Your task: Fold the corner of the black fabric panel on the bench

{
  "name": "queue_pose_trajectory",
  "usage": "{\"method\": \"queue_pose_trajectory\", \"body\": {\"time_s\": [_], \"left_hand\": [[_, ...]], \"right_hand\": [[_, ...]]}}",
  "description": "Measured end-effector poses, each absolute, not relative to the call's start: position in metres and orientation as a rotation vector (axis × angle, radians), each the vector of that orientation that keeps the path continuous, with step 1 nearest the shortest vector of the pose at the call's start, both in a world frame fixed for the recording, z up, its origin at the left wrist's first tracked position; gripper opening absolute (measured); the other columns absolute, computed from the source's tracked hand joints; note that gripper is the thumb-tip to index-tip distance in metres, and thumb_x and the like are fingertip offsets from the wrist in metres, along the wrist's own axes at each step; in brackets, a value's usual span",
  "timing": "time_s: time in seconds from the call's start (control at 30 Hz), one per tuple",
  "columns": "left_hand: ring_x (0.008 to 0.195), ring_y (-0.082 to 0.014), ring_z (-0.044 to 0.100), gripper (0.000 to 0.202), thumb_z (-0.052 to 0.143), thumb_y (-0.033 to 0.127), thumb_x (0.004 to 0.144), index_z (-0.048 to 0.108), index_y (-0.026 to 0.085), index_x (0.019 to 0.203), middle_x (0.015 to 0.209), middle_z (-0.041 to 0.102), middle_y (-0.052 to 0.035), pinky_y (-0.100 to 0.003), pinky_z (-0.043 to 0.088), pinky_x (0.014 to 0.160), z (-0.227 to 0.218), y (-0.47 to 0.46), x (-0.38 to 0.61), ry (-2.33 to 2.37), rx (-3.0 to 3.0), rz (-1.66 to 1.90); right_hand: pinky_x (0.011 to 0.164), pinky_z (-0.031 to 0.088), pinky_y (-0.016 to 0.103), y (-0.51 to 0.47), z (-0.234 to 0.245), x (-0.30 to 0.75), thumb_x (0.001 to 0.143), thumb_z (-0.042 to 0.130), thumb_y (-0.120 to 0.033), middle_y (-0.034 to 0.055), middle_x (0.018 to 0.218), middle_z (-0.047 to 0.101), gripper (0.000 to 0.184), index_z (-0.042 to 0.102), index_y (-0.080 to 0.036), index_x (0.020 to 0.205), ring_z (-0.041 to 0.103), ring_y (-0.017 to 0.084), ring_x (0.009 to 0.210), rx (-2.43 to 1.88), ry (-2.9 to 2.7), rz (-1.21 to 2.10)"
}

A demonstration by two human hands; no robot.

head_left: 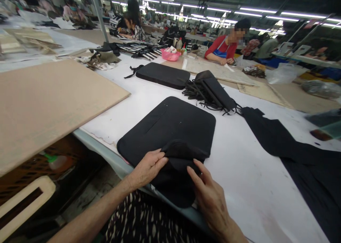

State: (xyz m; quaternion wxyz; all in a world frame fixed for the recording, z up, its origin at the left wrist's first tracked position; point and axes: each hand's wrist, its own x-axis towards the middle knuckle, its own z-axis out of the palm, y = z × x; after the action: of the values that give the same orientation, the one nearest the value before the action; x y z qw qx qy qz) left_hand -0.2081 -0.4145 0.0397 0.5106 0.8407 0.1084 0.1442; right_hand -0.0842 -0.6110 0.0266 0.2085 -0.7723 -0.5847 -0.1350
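A flat black padded panel (173, 126) with rounded corners lies on the white table (245, 179) in front of me. At its near edge a smaller black fabric piece (181, 154) is folded up over it. My left hand (147, 166) rests on the panel's near left part, fingers curled against the folded piece. My right hand (210, 197) lies to the right of it, its fingers stretched onto the fabric's edge. Whether either hand pinches the fabric is hard to tell.
A second black padded panel (162, 74) and a bundle of black straps (210, 92) lie farther back. Black cloth (293, 147) spreads on the right. A brown board (48, 101) lies on the left. Other people work at the far tables, beside a pink basket (170, 54).
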Motion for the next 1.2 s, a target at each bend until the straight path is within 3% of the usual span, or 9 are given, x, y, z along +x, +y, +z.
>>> {"method": "queue_pose_trajectory", "body": {"time_s": [0.13,0.3,0.4,0.53,0.73,0.87,1.0,1.2], "left_hand": [[0.067,-0.0126,0.044,0.032,0.035,0.024,0.092,0.045,0.014,0.063,0.07,0.045,0.0003,-0.024,0.033,0.063,0.041,-0.414,-0.207,0.281,2.048,0.339],[0.065,-0.0121,0.042,0.033,0.035,0.024,0.092,0.04,0.014,0.06,0.067,0.042,0.0011,-0.024,0.031,0.061,0.04,-0.415,-0.207,0.284,2.072,0.336],[0.065,-0.0119,0.042,0.034,0.036,0.025,0.092,0.039,0.014,0.06,0.066,0.04,0.0017,-0.024,0.03,0.061,0.038,-0.415,-0.208,0.286,2.107,0.327],[0.065,-0.0119,0.043,0.034,0.036,0.025,0.092,0.041,0.014,0.06,0.068,0.042,0.0015,-0.023,0.031,0.062,0.04,-0.414,-0.21,0.253,2.121,0.301],[0.076,-0.0145,0.048,0.019,0.062,0.029,0.08,0.054,0.014,0.07,0.08,0.051,0.0002,-0.023,0.035,0.067,0.043,-0.415,-0.212,0.225,2.092,0.251],[0.068,-0.0131,0.045,0.03,0.047,0.028,0.088,0.049,0.013,0.062,0.07,0.047,0.0001,-0.023,0.034,0.063,0.04,-0.415,-0.211,0.254,2.1,0.274],[0.066,-0.0123,0.042,0.032,0.043,0.028,0.089,0.044,0.014,0.061,0.068,0.043,0.0009,-0.023,0.033,0.06,0.04,-0.412,-0.209,0.259,2.018,0.297],[0.066,-0.0122,0.041,0.032,0.041,0.029,0.09,0.042,0.014,0.062,0.068,0.042,0.0013,-0.022,0.031,0.061,0.04,-0.412,-0.209,0.263,2.011,0.292]], "right_hand": [[0.053,0.048,0.025,-0.611,0.031,-0.082,0.086,0.033,-0.005,0.013,0.121,0.052,0.034,0.063,-0.02,0.097,0.056,0.011,0.059,-2.085,-1.639,-0.398],[0.065,0.052,0.025,-0.604,0.038,-0.077,0.089,0.043,-0.016,0.0098,0.115,0.055,0.018,0.06,-0.019,0.091,0.061,0.015,0.075,-2.015,-1.587,-0.271],[0.07,0.051,0.025,-0.592,0.046,-0.073,0.089,0.044,-0.021,0.0077,0.108,0.057,0.016,0.06,-0.019,0.088,0.061,0.015,0.081,-1.988,-1.535,-0.262],[0.067,0.047,0.024,-0.573,0.053,-0.067,0.09,0.045,-0.026,0.0055,0.101,0.059,0.018,0.059,-0.018,0.082,0.06,0.014,0.074,-2.007,-1.476,-0.222],[0.062,0.042,0.023,-0.551,0.054,-0.061,0.089,0.048,-0.03,0.001,0.091,0.059,0.021,0.057,-0.018,0.076,0.057,0.012,0.067,-2.093,-1.462,-0.157],[0.064,0.043,0.024,-0.558,0.054,-0.06,0.091,0.044,-0.032,0.0021,0.094,0.059,0.021,0.057,-0.019,0.08,0.058,0.013,0.071,-2.16,-1.374,-0.149],[0.071,0.045,0.028,-0.587,0.048,-0.063,0.09,0.043,-0.029,0.007,0.107,0.055,0.02,0.054,-0.019,0.104,0.057,0.018,0.085,-2.172,-1.244,-0.15],[0.072,0.046,0.025,-0.616,0.037,-0.072,0.086,0.051,-0.026,0.0027,0.094,0.057,0.013,0.057,-0.023,0.097,0.056,0.015,0.084,-2.073,-1.533,0.445]]}}
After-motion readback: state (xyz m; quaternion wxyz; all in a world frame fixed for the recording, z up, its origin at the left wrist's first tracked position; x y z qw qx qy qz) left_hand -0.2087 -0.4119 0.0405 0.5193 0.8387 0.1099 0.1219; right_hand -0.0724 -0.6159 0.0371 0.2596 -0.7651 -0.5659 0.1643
